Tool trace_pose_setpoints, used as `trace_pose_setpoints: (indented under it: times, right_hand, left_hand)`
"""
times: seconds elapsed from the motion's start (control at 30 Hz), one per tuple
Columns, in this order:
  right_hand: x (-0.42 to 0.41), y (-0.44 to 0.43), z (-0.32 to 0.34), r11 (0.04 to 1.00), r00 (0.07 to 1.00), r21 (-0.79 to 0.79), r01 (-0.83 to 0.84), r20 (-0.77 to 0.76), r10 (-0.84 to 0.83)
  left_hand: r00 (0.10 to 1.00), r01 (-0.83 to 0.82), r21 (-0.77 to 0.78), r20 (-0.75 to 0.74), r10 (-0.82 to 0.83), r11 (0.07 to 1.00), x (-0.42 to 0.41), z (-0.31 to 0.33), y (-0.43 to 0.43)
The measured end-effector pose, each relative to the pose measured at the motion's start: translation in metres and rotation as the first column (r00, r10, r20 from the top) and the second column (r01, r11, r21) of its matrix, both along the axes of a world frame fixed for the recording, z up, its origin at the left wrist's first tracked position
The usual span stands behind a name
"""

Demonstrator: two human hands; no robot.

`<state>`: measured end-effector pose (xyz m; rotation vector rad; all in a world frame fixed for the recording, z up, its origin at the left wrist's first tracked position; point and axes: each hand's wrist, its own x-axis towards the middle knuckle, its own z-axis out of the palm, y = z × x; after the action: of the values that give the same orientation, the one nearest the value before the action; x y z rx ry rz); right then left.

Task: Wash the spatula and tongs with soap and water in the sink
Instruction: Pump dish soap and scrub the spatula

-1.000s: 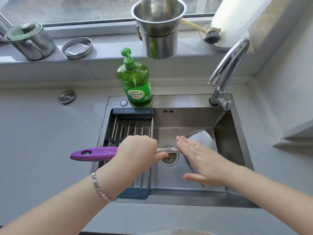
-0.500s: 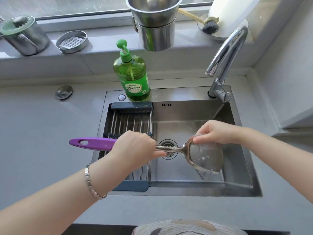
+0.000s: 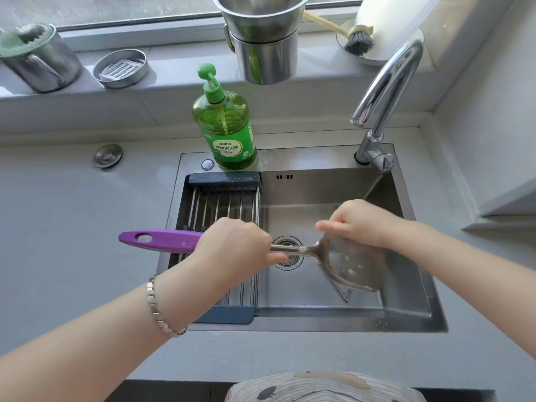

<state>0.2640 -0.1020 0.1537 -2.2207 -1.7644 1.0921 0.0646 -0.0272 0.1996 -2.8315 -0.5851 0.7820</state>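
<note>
A steel spatula point(image 3: 352, 264) with a purple handle is held level over the sink point(image 3: 406, 314). My left hand point(image 3: 232, 248) is closed around the handle where purple meets metal. My right hand point(image 3: 359, 221) grips the far top edge of the blade, fingers behind it. The blade is wet with soap specks. A metal piece point(image 3: 342, 291), perhaps the tongs, lies on the sink floor under the blade, mostly hidden. The tap point(image 3: 383, 91) at the back right shows no running water.
A green dish soap bottle point(image 3: 224, 126) stands on the sink's back rim. A drying rack point(image 3: 223, 210) fills the sink's left part. On the sill are steel pots point(image 3: 261, 33), a lidded can point(image 3: 34, 59), a small tin point(image 3: 120, 68) and a brush point(image 3: 356, 39). A drain plug point(image 3: 107, 155) lies on the counter.
My right hand moved from lying flat over the blade's face to gripping its far top edge. The blade now faces up toward me. My left hand kept its hold.
</note>
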Motion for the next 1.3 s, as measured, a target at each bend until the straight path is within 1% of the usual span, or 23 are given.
trace_pose_setpoints:
  times: [0.1, 0.13, 0.17, 0.2, 0.23, 0.3, 0.33, 0.37, 0.43, 0.5, 0.57, 0.67, 0.7, 0.8, 0.83, 0.87, 0.97, 1.0, 1.03, 1.13, 1.17, 1.2, 1.3]
  right_hand:
    - [0.014, -0.008, -0.005, 0.959, 0.962, 0.103, 0.265, -0.091, -0.257]
    - [0.012, -0.01, -0.009, 0.912, 0.914, 0.125, 0.391, -0.168, -0.369]
    - [0.01, -0.011, -0.012, 0.83, 0.816, 0.104, 0.548, -0.284, -0.503]
    - [0.008, -0.011, -0.013, 0.714, 0.653, 0.022, 0.699, -0.426, -0.626]
    - [0.006, -0.011, -0.014, 0.589, 0.449, -0.1, 0.802, -0.549, -0.705]
    - [-0.003, -0.013, -0.016, 0.383, 0.078, -0.32, 0.867, -0.672, -0.737]
    - [-0.012, -0.014, -0.018, 0.311, -0.07, -0.398, 0.863, -0.705, -0.706]
    - [-0.023, -0.015, -0.023, 0.267, -0.186, -0.46, 0.847, -0.727, -0.66]
    - [-0.046, -0.019, -0.026, 0.265, -0.308, -0.543, 0.797, -0.742, -0.595]
    - [-0.05, -0.021, -0.029, 0.254, -0.324, -0.549, 0.796, -0.741, -0.588]
    - [-0.035, -0.018, -0.027, 0.133, -0.339, -0.502, 0.855, -0.733, -0.59]
    - [-0.027, -0.013, -0.02, -0.047, -0.416, -0.466, 0.883, -0.734, -0.537]
    - [-0.036, -0.011, -0.02, -0.046, -0.428, -0.48, 0.876, -0.731, -0.532]
    - [-0.071, -0.012, -0.023, 0.156, -0.387, -0.537, 0.829, -0.752, -0.534]
    - [-0.073, -0.014, -0.024, 0.184, -0.374, -0.533, 0.826, -0.762, -0.528]
    - [-0.066, -0.013, -0.023, 0.158, -0.37, -0.52, 0.839, -0.76, -0.534]
    - [-0.04, -0.011, -0.022, -0.032, -0.413, -0.473, 0.88, -0.733, -0.541]
    - [-0.04, -0.011, -0.023, -0.049, -0.422, -0.472, 0.88, -0.731, -0.536]
    - [-0.045, -0.012, -0.024, -0.026, -0.413, -0.476, 0.879, -0.734, -0.539]
    - [-0.065, -0.019, -0.03, 0.184, -0.319, -0.499, 0.847, -0.754, -0.575]
    - [-0.063, -0.022, -0.031, 0.221, -0.305, -0.499, 0.838, -0.764, -0.569]
    - [-0.057, -0.024, -0.031, 0.212, -0.306, -0.488, 0.847, -0.773, -0.557]
    - [-0.045, -0.021, -0.026, 0.065, -0.344, -0.449, 0.891, -0.762, -0.549]
  left_hand:
    - [0.996, -0.091, -0.002, 0.002, 0.091, 0.996, -0.008, -0.003, 0.006]
    - [0.992, -0.129, -0.017, 0.012, 0.129, 0.992, -0.008, -0.005, 0.006]
    - [0.985, -0.17, -0.034, 0.026, 0.171, 0.985, -0.007, -0.007, 0.005]
    - [0.975, -0.215, -0.048, 0.042, 0.217, 0.975, -0.005, -0.009, 0.005]
    - [0.962, -0.262, -0.059, 0.059, 0.265, 0.963, -0.003, -0.011, 0.004]
    - [0.928, -0.353, -0.091, 0.091, 0.361, 0.931, 0.0, -0.014, 0.006]
    - [0.91, -0.39, -0.118, 0.101, 0.402, 0.913, 0.002, -0.016, 0.006]
    - [0.897, -0.414, -0.146, 0.106, 0.43, 0.899, 0.005, -0.018, 0.006]
    - [0.895, -0.413, -0.172, 0.105, 0.433, 0.895, 0.009, -0.021, 0.004]
    - [0.903, -0.397, -0.166, 0.104, 0.416, 0.903, 0.01, -0.022, 0.001]
    - [0.9, -0.404, -0.156, 0.106, 0.422, 0.901, 0.007, -0.023, -0.001]
    - [0.894, -0.413, -0.143, 0.124, 0.43, 0.9, 0.006, -0.024, -0.004]
    - [0.893, -0.411, -0.145, 0.134, 0.429, 0.9, 0.007, -0.024, -0.006]
    - [0.884, -0.414, -0.163, 0.163, 0.438, 0.896, 0.011, -0.024, -0.008]
    - [0.881, -0.421, -0.166, 0.158, 0.446, 0.892, 0.01, -0.024, -0.007]
    - [0.878, -0.431, -0.169, 0.149, 0.455, 0.886, 0.008, -0.024, -0.006]
    - [0.87, -0.455, -0.184, 0.115, 0.479, 0.871, 0.003, -0.025, -0.007]
    - [0.868, -0.46, -0.19, 0.11, 0.484, 0.867, 0.003, -0.025, -0.008]
    - [0.864, -0.465, -0.197, 0.109, 0.491, 0.863, 0.004, -0.026, -0.009]
    - [0.856, -0.478, -0.213, 0.108, 0.506, 0.852, 0.003, -0.027, -0.01]
    - [0.854, -0.482, -0.215, 0.102, 0.51, 0.849, 0.001, -0.027, -0.01]
    - [0.851, -0.488, -0.216, 0.096, 0.516, 0.846, 0.0, -0.027, -0.011]
    - [0.849, -0.493, -0.213, 0.096, 0.52, 0.844, 0.0, -0.026, -0.011]
